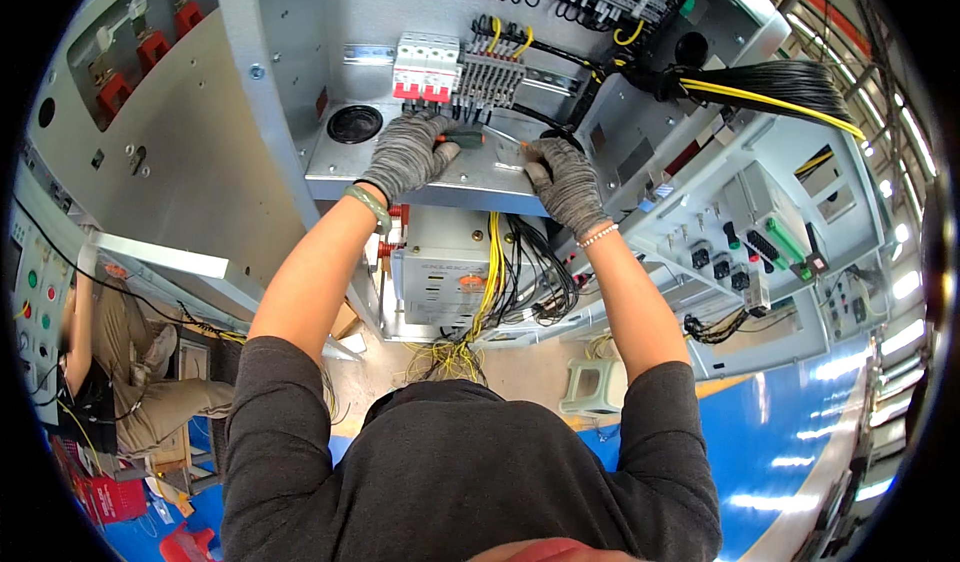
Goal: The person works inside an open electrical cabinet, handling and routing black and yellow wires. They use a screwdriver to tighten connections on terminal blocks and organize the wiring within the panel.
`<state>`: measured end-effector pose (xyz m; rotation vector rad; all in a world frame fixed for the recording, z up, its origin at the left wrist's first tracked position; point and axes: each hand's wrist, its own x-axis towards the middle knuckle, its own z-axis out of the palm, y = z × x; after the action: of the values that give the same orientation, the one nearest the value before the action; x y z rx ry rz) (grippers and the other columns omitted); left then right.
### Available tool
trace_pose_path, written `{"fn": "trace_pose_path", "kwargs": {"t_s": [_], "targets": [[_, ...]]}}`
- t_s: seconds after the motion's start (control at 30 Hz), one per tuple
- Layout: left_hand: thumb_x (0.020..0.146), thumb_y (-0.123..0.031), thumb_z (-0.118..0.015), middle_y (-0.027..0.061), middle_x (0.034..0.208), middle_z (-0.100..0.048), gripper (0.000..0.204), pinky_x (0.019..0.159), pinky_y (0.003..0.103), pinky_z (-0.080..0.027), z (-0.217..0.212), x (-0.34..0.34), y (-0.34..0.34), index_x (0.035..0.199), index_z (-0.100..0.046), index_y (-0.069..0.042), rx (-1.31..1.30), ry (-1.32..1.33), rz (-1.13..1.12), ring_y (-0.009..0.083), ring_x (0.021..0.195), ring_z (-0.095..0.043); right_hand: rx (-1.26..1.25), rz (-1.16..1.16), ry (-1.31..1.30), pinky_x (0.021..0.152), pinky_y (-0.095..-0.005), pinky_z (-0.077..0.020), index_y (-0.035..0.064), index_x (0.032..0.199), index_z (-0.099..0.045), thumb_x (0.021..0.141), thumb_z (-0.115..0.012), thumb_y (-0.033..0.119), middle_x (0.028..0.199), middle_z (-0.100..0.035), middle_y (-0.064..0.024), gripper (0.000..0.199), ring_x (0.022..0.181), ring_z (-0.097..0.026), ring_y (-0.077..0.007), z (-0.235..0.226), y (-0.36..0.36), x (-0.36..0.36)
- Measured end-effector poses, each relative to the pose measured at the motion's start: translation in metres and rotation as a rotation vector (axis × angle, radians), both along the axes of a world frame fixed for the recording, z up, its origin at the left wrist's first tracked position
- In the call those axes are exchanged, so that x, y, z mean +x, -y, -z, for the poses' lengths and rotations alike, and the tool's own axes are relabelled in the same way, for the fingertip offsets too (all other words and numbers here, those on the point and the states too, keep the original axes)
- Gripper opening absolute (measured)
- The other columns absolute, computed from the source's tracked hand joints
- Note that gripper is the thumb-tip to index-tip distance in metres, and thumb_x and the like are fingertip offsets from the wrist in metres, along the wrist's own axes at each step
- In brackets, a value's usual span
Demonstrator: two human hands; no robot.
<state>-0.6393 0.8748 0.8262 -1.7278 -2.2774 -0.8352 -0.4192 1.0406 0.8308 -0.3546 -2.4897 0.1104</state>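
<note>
Both hands: left hand [405, 152] grips screwdriver [462, 139], right hand [562, 177] beside.

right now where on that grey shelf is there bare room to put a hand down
Bare strip along the shelf front edge, left of the left hand, below the round black hole. Crowded from the screwdriver to the right hand and under the terminal blocks.

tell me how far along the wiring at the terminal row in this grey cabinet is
Done: the white-and-red circuit breakers and grey terminal block row sit on the rail, with yellow and black wires in the top. In hand: the gloved left hand holds a green-handled screwdriver beneath the terminals; the gloved right hand steadies beside it. Left: loose yellow wires dangle below the cabinet.
</note>
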Motion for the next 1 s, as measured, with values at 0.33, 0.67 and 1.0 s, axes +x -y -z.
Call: {"fn": "trace_pose_path", "kwargs": {"t_s": [0.33, 0.67, 1.0], "targets": [[0.091, -0.029, -0.056, 0.0148, 0.123, -0.063, 0.036, 0.106, 0.044, -0.039, -0.004, 0.009, 0.002, 0.121, -0.064, -0.012, 0.039, -0.114, 0.021, 0.0336, 0.120, -0.054, 0.031, 0.043, -0.032, 0.089, -0.0443, -0.0464, 0.0091, 0.091, -0.071, 0.077, -0.073, 0.020, 0.099, -0.067, -0.0091, 0.018, 0.098, -0.061, -0.0305, 0.007, 0.006, -0.009], [0.085, -0.024, -0.067, 0.0115, 0.111, -0.067, 0.033, 0.096, 0.043, -0.047, -0.002, 0.017, 0.015, 0.115, -0.067, -0.011, 0.458, -0.225, -0.050, 0.0310, 0.108, -0.061, -0.206, -0.017, -0.302, 0.080, -0.0358, -0.0523, 0.0044, 0.098, -0.070, 0.086, -0.069, 0.013, 0.093, -0.067, -0.0133, 0.015, 0.087, -0.065, -0.0276, -0.033, 0.040, 0.002], [0.085, -0.015, -0.068, 0.0107, 0.110, -0.067, 0.031, 0.087, 0.040, -0.054, -0.054, 0.066, 0.058, 0.115, -0.068, -0.010, 0.643, -0.126, 0.144, 0.0303, 0.097, -0.066, -0.057, -0.195, -0.244, 0.068, -0.0356, -0.0534, 0.0058, 0.095, -0.069, 0.088, -0.071, 0.018, 0.083, -0.068, -0.0127, 0.014, 0.072, -0.066, -0.0270, -0.083, 0.083, -0.006]]}}
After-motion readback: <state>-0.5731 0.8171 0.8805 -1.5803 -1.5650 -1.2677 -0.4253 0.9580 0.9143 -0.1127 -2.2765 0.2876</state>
